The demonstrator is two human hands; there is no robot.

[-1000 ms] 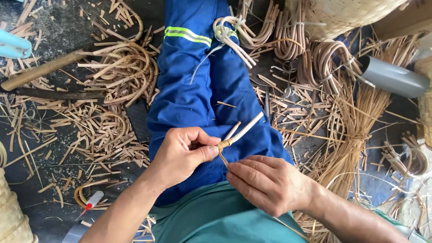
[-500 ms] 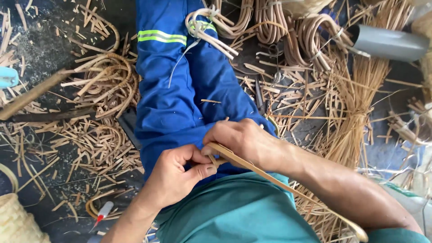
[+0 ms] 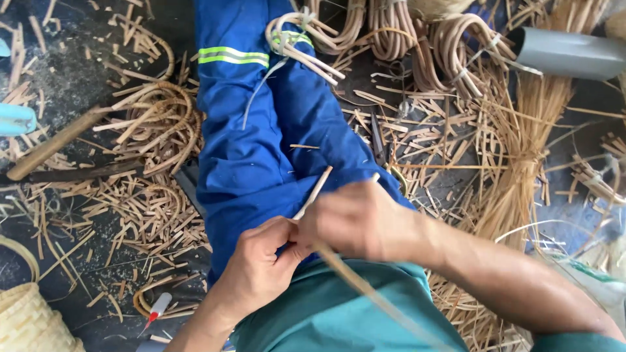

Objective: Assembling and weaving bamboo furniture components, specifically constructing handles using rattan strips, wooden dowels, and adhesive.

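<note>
My left hand [image 3: 261, 264] pinches a thin pale cane strip [image 3: 314, 191] over my lap, its short end sticking up past my fingers. My right hand [image 3: 355, 221] is closed on the same strip right beside the left, blurred by motion. The strip's long tail [image 3: 372, 293] runs back toward me across my teal shirt. Both hands hover above my blue trouser legs [image 3: 261, 143], which carry a reflective yellow band.
Cane offcuts litter the dark floor on both sides. Coiled cane loops [image 3: 156, 124] lie left, a bundle of long fibres [image 3: 521, 163] right, a grey pipe [image 3: 567, 55] top right. A woven basket [image 3: 26, 319] sits bottom left, a wooden stick [image 3: 55, 145] at left.
My right hand came up from below the left hand to sit beside it on the strip, and the strip's long tail now trails back over my shirt.
</note>
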